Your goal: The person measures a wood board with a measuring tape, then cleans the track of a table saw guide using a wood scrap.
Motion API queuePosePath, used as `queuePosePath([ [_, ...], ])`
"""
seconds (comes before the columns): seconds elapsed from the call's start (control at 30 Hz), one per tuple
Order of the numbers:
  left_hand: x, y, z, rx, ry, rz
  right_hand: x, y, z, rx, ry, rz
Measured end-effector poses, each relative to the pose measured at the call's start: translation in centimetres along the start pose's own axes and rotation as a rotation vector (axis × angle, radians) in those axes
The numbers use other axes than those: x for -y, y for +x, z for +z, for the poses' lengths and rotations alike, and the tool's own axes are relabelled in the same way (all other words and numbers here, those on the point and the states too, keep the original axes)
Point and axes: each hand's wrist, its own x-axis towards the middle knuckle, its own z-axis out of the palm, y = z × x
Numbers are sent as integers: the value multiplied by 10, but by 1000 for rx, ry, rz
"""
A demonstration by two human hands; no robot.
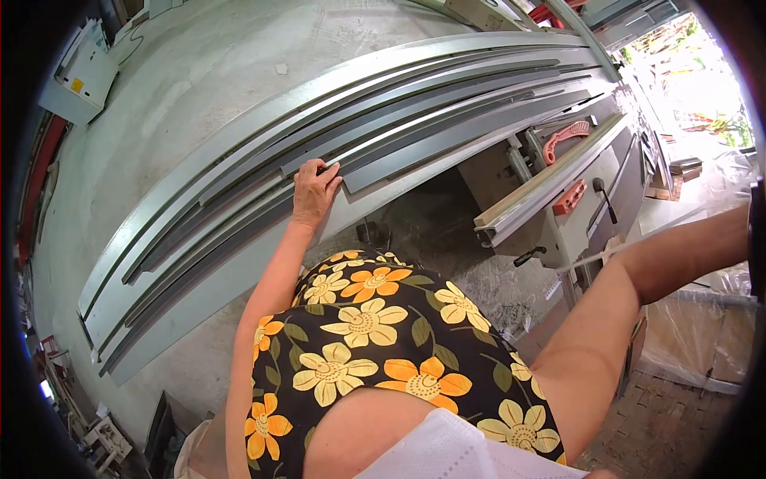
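My left hand (314,189) reaches out and its fingers curl over the near edge of a long grey metal strip (447,120), one of several long grey profiles (239,160) lying side by side on a long support. My right arm stretches out to the right and its hand runs past the frame edge, so I cannot see it. My flowered top fills the lower middle of the view.
A table saw machine (558,199) with red handles stands right of the strips. A white control box (80,76) sits on the concrete floor at top left. Plastic-wrapped material (702,327) lies at the right. Clutter sits at the bottom left.
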Motion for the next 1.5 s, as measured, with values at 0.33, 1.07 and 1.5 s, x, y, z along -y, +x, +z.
queuePosePath([
  [0.33, 0, 2, 5, 19, -8, 1, 167, -71, -41, 1022, 1092, 1600],
  [1.07, 8, 3, -11, -16, 12, 51, 209, -195, -264, 1233, 778, 1927],
  [1.5, 23, 4, -21, -12, 13, 81, 246, -216, -324, 1527, 869, 2018],
])
